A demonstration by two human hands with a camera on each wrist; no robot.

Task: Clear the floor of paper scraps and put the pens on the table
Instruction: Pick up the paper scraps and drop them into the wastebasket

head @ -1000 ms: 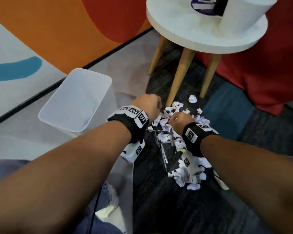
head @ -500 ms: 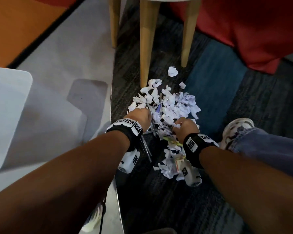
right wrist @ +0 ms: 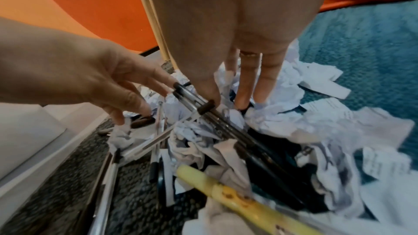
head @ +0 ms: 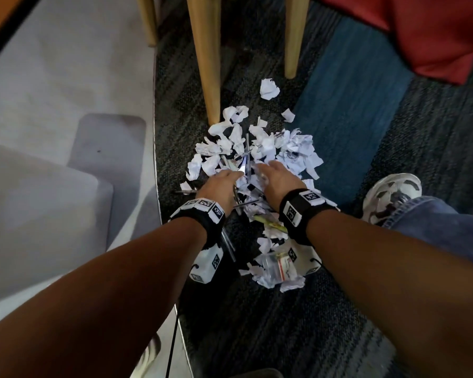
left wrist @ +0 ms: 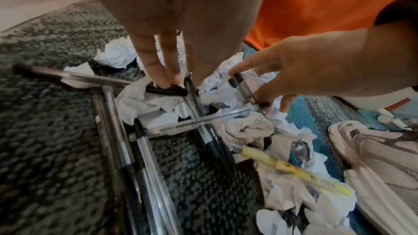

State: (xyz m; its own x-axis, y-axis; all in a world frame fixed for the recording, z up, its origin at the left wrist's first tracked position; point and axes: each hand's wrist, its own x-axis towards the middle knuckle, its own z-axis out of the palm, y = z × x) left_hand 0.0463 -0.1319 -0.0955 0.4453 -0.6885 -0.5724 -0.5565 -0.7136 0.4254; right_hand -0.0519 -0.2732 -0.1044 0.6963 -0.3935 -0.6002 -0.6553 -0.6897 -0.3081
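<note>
A heap of white paper scraps (head: 292, 151) lies on the dark carpet with several pens (left wrist: 126, 149) and a yellow highlighter (left wrist: 294, 169) mixed in. Both hands reach into it side by side. My left hand (head: 236, 174) points its straight fingers (left wrist: 158, 78) down, and their tips touch a black pen cap (left wrist: 167, 90). My right hand (head: 262, 170) has its fingers spread and pinches a clear black-capped pen (left wrist: 245, 90) between index finger and thumb. In the right wrist view a bundle of pens (right wrist: 226, 128) runs under my right thumb.
Wooden table legs (head: 205, 58) stand just beyond the heap. A translucent white bin (head: 38, 200) is on the left and a red cushion (head: 421, 31) at the back right. My white shoe (head: 391, 195) is to the right, and a clear plastic packet (head: 279, 266) lies near my wrist.
The view has tipped down and closer to the heap. Both hands, curled a second ago, now stretch their fingers forward among the pens, and the right has taken hold of one.
</note>
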